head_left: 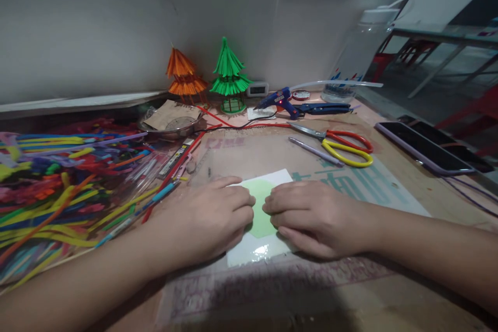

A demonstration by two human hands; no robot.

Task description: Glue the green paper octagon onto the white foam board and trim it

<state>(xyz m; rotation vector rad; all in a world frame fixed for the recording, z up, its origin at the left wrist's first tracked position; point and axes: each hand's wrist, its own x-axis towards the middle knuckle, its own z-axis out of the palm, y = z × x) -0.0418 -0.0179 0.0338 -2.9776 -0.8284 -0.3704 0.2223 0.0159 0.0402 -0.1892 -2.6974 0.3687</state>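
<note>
A pale green piece with angled edges lies on a white glossy-looking sheet in front of me. My left hand rests over the left side of both, its fingers bent a little and their tips on the green piece. From the other side, my right hand lies with its fingers stretched over the green piece's right edge. A narrow gap between the fingertips shows the green surface. Neither hand is seen gripping anything, though the undersides of the fingers are hidden.
Colourful pipe cleaners are heaped at left. Beyond the sheet lie scissors, a purple pen and a blue glue gun. Green and orange pagoda-like models stand by the wall. A phone and water bottle are at right.
</note>
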